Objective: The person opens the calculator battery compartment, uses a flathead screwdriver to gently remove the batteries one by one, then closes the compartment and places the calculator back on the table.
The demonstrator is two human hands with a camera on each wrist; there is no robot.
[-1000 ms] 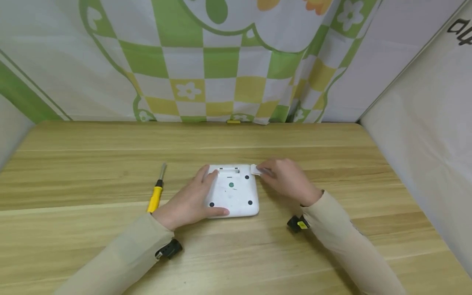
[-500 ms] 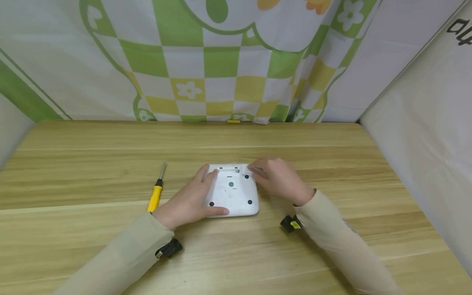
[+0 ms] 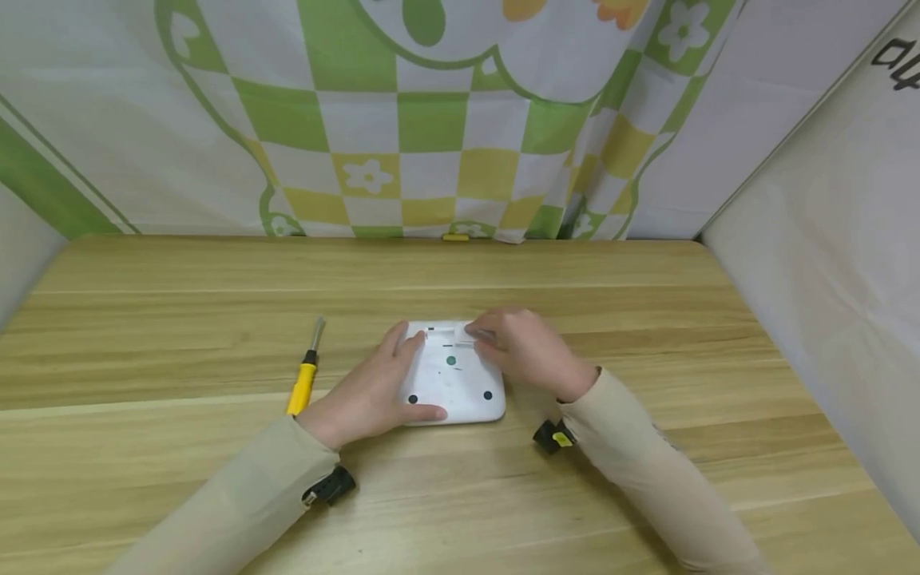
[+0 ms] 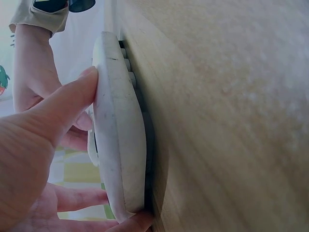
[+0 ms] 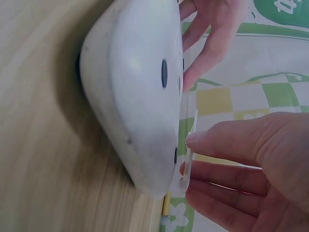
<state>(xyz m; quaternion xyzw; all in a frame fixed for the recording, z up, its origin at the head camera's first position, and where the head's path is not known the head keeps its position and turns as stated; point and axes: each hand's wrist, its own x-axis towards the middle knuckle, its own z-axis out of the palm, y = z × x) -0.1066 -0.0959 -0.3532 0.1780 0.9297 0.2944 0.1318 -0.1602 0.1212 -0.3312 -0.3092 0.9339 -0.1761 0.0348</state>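
A white calculator (image 3: 460, 383) lies face down, its back with round dark feet turned up and grey keys (image 4: 128, 64) showing underneath in the left wrist view. My left hand (image 3: 370, 395) holds it by the left side, thumb on the near part and fingers at the far left corner. Between thumb and fingers, my right hand (image 3: 532, 351) pinches a small white battery cover (image 5: 189, 166). In the head view that cover overlaps the right end of the open battery compartment (image 3: 440, 335); from the right wrist it stands slightly off the back.
A screwdriver (image 3: 303, 383) with a yellow handle lies left of the calculator, close to the left wrist. At the table's (image 3: 618, 295) far edge, a small yellow piece (image 3: 455, 237) sits below a checkered curtain (image 3: 431, 120).
My right hand has moved left with the battery cover, from beside the calculator's far right corner to the right end of the compartment. The left hand and calculator have stayed put.
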